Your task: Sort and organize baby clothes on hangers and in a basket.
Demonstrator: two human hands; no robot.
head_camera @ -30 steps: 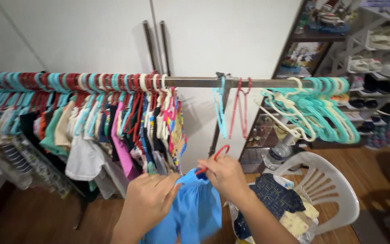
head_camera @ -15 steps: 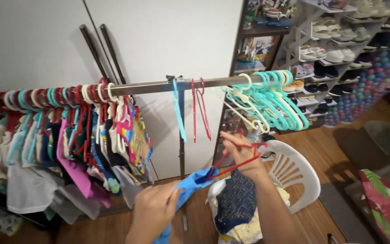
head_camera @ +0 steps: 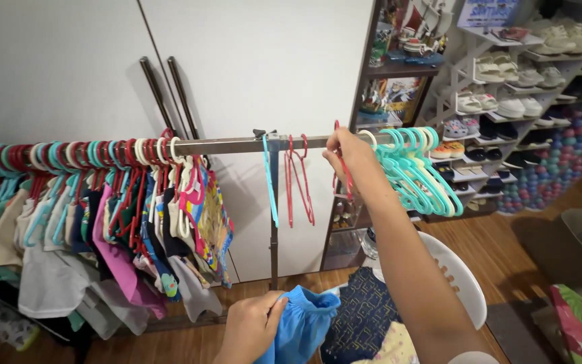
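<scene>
Right hand (head_camera: 347, 156) grips a red hanger (head_camera: 342, 176) at the rail (head_camera: 237, 144). Left hand (head_camera: 254, 327) clutches the blue garment (head_camera: 304, 327). It looks soft, light; best held at its gathered edge.

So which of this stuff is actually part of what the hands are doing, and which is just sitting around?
In hand:
- right hand holding a red hanger at the rail
- left hand gripping the blue garment
- clothes pile on the white chair

Lying about:
- hung clothes
- teal hangers
- shoe shelves
- white doors
</scene>
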